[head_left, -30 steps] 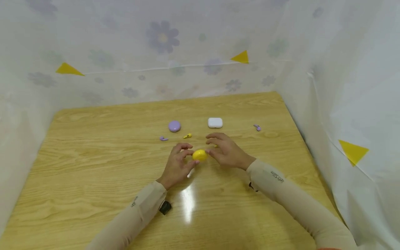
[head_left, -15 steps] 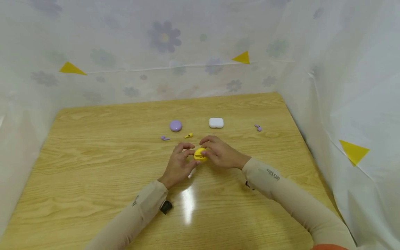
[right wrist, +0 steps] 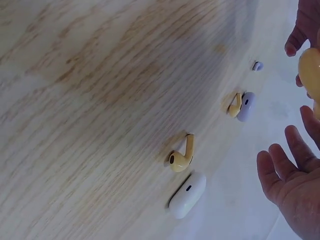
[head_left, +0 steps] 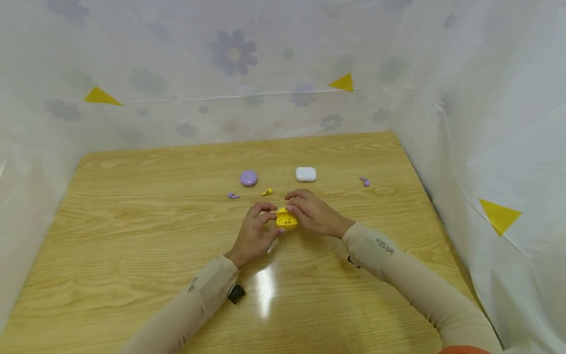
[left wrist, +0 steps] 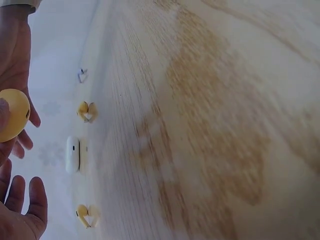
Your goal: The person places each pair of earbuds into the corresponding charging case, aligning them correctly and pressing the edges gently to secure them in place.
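Observation:
A small yellow earbud case stands with its lid raised near the middle of the table. My left hand pinches the case from the left, between thumb and fingers. At the case's right side, a digit of my right hand touches the lid. Its other fingers extend fairly straight beyond it, as the right wrist view shows. A yellow earbud lies behind the case; another yellow earbud appears near the white case in the right wrist view. The case's inside is too small to make out clearly.
Behind the hands, a round purple case and the white case sit on the wooden table. One purple earbud lies at left, another purple earbud at right. A flowered white curtain borders the table.
My right hand has come left onto the yellow case. Its lid, shut one second ago, has swung up, while my left hand keeps holding the case almost in place.

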A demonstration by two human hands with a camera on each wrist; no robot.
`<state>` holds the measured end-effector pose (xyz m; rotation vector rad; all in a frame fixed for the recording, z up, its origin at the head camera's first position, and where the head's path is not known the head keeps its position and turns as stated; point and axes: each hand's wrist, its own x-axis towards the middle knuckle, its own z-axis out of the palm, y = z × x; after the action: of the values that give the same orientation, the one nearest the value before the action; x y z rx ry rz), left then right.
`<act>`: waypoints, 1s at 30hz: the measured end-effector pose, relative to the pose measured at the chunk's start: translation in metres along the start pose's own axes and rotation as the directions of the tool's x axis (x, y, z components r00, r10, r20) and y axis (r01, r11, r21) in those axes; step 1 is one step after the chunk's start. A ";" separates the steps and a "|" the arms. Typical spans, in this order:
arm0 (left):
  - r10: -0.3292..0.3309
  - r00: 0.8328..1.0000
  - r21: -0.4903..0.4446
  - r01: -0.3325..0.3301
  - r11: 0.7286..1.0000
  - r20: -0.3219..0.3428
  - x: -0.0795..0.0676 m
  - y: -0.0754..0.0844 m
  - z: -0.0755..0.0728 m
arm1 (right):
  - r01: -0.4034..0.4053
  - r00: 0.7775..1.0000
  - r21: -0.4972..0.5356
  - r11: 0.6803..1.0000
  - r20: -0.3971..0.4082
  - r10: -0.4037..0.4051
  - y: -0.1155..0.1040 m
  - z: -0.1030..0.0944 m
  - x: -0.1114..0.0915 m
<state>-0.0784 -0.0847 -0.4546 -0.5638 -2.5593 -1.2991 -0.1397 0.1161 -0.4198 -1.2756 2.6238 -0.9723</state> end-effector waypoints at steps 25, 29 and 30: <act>-0.045 0.999 -0.040 0.044 0.998 -0.027 0.000 -0.004 0.000 | -0.281 0.958 -0.171 0.944 0.012 0.288 0.072 0.007 -0.029; -0.062 0.998 -0.037 0.061 0.997 -0.019 0.000 -0.003 -0.001 | -0.266 0.963 -0.198 0.943 -0.011 0.269 0.075 0.010 -0.029; -0.062 0.998 -0.035 0.061 0.998 -0.021 0.000 -0.003 -0.001 | -0.264 0.964 -0.203 0.943 -0.015 0.267 0.075 0.011 -0.029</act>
<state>-0.0800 -0.0872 -0.4562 -0.4779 -2.5602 -1.3637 -0.1686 0.1662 -0.4771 -0.9171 2.8471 -0.6660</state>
